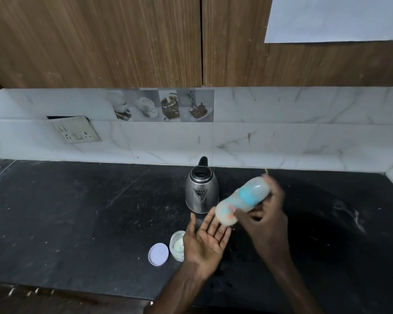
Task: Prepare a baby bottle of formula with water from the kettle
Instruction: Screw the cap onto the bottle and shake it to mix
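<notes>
There is one translucent plastic baby bottle with pale blue markings (pixel 245 198), one stainless-steel electric kettle with a black handle (pixel 201 191), one small clear round jar holding pale powder (pixel 177 244), one flat round white lid (pixel 158 254), and two bare hands.

The bottle is in the air just right of the kettle, above the counter, and is smeared by motion blur. Its long axis runs diagonally, from the lower left near the person to the upper right toward the wall. The blur hides which end is the top. The right hand (pixel 270 214) is wrapped around the bottle's upper right half, fingers curled on it. The left hand (pixel 204 243) lies flat, palm up with fingers spread, right under the bottle's lower end; contact cannot be judged.

The kettle stands upright with its spout facing the person. The jar stands just left of the left hand, and the lid lies flat beside it.

The surface is a black, dusty stone countertop (pixel 77 223). Behind it is a white marble-patterned tile backsplash (pixel 281 137) with a row of picture tiles (pixel 163 105) and one tilted socket plate (pixel 76 129), below brown wood-grain cabinet doors (pixel 100 41).
</notes>
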